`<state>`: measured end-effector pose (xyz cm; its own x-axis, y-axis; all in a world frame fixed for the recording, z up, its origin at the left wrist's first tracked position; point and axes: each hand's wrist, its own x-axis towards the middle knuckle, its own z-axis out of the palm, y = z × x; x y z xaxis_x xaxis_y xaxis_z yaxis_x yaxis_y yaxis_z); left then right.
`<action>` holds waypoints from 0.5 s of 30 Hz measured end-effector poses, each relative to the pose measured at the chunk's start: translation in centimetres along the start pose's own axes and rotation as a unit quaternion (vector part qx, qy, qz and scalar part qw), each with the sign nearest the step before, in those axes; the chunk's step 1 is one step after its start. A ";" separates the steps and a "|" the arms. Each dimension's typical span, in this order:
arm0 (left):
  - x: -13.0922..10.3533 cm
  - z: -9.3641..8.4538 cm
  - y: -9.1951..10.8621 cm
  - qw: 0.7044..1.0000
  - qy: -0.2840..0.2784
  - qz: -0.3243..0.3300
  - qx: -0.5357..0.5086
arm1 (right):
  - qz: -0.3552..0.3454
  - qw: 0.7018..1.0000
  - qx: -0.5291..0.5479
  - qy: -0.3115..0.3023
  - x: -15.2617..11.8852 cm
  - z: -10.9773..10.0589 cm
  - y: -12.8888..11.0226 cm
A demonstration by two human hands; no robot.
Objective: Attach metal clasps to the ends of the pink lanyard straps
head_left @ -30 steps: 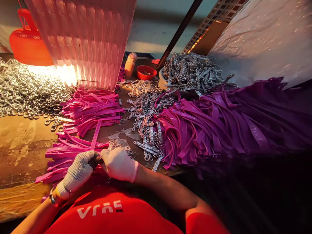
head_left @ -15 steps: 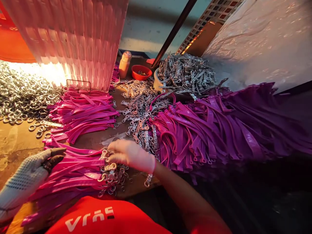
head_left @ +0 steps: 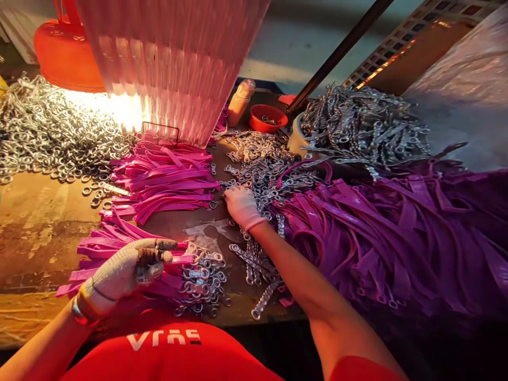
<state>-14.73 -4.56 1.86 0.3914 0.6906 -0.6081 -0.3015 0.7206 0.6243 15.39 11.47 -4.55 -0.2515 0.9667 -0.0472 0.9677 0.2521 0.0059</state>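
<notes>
My left hand [head_left: 123, 270], in a dotted work glove with dirty fingertips, pinches a pink strap [head_left: 183, 259] near its end. Beneath it lies a bundle of pink straps [head_left: 93, 246] with metal links [head_left: 198, 280] at their right ends. My right hand [head_left: 241, 205], in a thin pale glove, reaches to the left edge of a pile of loose metal links [head_left: 265, 169]. Its fingers are curled together and point down; whatever is between them is hidden. Several ribbed metal link strips [head_left: 254, 259] lie below the right wrist.
Silver rings and links [head_left: 51, 127] heap under a red lamp [head_left: 69, 55], beside a ribbed translucent panel [head_left: 178, 63]. More pink straps [head_left: 170, 180] lie below it. A bottle [head_left: 241, 103], red bowl [head_left: 268, 119], heaped tub [head_left: 298, 138] and purple straps [head_left: 357, 227] stand or lie right.
My right hand has moved from the bundle's link ends up to the loose link pile, its fingers now curled. My left hand has moved right across the bundle. The view has shifted left.
</notes>
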 end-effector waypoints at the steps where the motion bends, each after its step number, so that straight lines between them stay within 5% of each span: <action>1: -0.2 0.0 -0.2 1.000 0.005 0.014 0.021 | 0.002 1.000 0.009 0.006 -0.6 -0.1 -0.5; 4: -0.3 0.0 -0.8 0.995 0.045 0.051 0.078 | -0.052 0.992 0.107 0.035 -3.6 -0.8 -3.1; 8: -0.4 0.5 -1.6 0.982 0.059 0.076 0.163 | -0.203 0.912 0.339 0.110 -9.4 -2.6 -7.9; 15: -1.3 2.3 -2.0 0.972 0.006 0.111 0.207 | -0.284 0.935 0.163 0.140 -13.9 -5.3 -12.6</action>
<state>-12.67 -7.02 2.56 0.3461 0.8283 -0.4406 0.0005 0.4695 0.8829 6.57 -4.94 1.33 -0.6765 0.6668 0.3126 0.6195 0.7448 -0.2482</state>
